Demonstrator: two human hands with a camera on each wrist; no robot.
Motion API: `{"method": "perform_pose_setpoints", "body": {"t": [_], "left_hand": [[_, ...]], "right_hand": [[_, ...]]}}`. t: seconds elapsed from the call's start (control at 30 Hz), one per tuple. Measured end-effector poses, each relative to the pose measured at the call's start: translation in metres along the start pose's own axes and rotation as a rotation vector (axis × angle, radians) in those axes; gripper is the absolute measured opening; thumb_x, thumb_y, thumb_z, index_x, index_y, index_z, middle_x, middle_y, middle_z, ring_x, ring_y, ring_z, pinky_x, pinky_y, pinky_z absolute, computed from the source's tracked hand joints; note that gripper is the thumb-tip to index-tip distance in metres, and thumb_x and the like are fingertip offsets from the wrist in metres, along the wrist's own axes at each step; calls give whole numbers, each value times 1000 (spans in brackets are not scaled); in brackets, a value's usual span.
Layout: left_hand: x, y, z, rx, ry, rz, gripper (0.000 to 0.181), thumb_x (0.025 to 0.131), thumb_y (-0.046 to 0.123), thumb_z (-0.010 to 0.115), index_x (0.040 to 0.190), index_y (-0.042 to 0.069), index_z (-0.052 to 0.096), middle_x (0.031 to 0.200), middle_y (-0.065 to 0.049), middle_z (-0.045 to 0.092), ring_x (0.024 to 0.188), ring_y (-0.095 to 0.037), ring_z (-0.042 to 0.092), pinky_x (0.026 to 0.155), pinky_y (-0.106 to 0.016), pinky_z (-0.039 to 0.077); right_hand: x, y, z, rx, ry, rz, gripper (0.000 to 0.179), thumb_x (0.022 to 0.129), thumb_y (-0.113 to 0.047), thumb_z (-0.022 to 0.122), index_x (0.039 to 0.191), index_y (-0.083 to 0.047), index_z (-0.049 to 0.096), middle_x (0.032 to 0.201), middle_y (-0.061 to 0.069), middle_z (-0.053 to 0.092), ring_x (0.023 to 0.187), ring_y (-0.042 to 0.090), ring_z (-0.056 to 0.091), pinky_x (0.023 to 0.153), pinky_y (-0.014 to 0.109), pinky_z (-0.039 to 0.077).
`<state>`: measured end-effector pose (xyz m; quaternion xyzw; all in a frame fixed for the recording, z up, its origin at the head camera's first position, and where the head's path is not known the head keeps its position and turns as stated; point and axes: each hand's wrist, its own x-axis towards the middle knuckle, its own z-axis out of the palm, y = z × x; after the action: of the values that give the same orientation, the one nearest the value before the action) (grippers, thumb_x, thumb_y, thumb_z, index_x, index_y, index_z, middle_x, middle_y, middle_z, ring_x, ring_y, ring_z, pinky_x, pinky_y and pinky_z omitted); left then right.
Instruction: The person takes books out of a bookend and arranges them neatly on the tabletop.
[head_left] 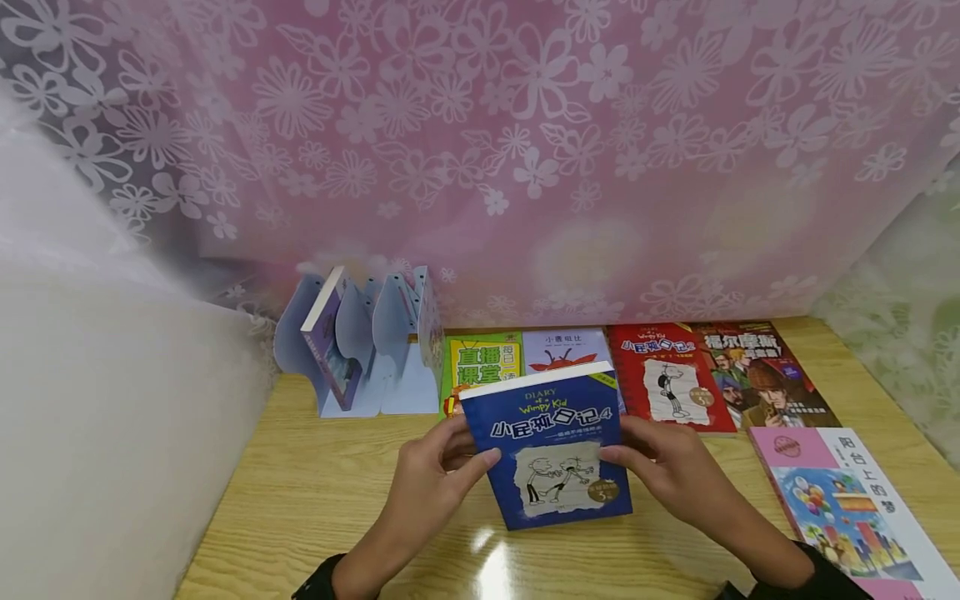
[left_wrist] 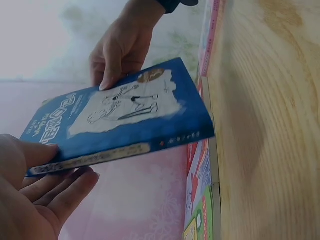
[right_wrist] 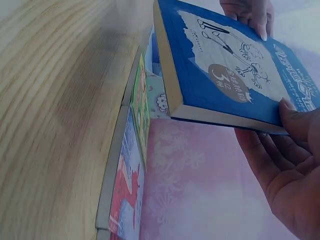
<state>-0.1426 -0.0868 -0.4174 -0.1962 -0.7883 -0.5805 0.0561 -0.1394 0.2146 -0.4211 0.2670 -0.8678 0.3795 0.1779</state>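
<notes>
A blue Diary of a Wimpy Kid book [head_left: 551, 446] is held up off the table between both hands, its front cover facing the head camera. My left hand [head_left: 435, 475] grips its left edge, thumb on the cover and fingers behind. On the opposite edge my right hand [head_left: 667, 467] pinches the book the same way. The left wrist view shows the spine of the book [left_wrist: 125, 115] by the left hand [left_wrist: 35, 185]. In the right wrist view the page edges of the book [right_wrist: 220, 65] show beside the right hand [right_wrist: 290, 160].
A light blue bookend rack [head_left: 390, 333] stands at the back left with a purple book [head_left: 330, 350] leaning in it. Along the curtain lie a green book [head_left: 472, 358], a lilac book [head_left: 562, 346], a red book [head_left: 667, 375] and a detective book [head_left: 765, 375]. A pink-and-white book [head_left: 847, 500] lies at right.
</notes>
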Motion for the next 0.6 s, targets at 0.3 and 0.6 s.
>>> {"method": "perform_pose_setpoints", "body": {"t": [0.3, 0.6], "left_hand": [[6, -11, -12, 79, 52, 120, 49, 87, 7, 82, 133, 6, 66, 116, -10, 79, 106, -23, 78, 86, -28, 64], [10, -21, -29, 231, 199, 151, 52, 84, 5, 85, 132, 5, 66, 117, -9, 79, 105, -23, 78, 90, -31, 63]], "right_hand": [[-15, 6, -21, -92, -57, 208, 30, 93, -8, 75, 122, -2, 75, 96, 0, 81, 73, -7, 61, 63, 18, 56], [-31, 16, -31, -157, -72, 304, 27, 95, -15, 75, 120, -5, 76, 90, -5, 79, 67, -8, 54, 56, 18, 46]]}}
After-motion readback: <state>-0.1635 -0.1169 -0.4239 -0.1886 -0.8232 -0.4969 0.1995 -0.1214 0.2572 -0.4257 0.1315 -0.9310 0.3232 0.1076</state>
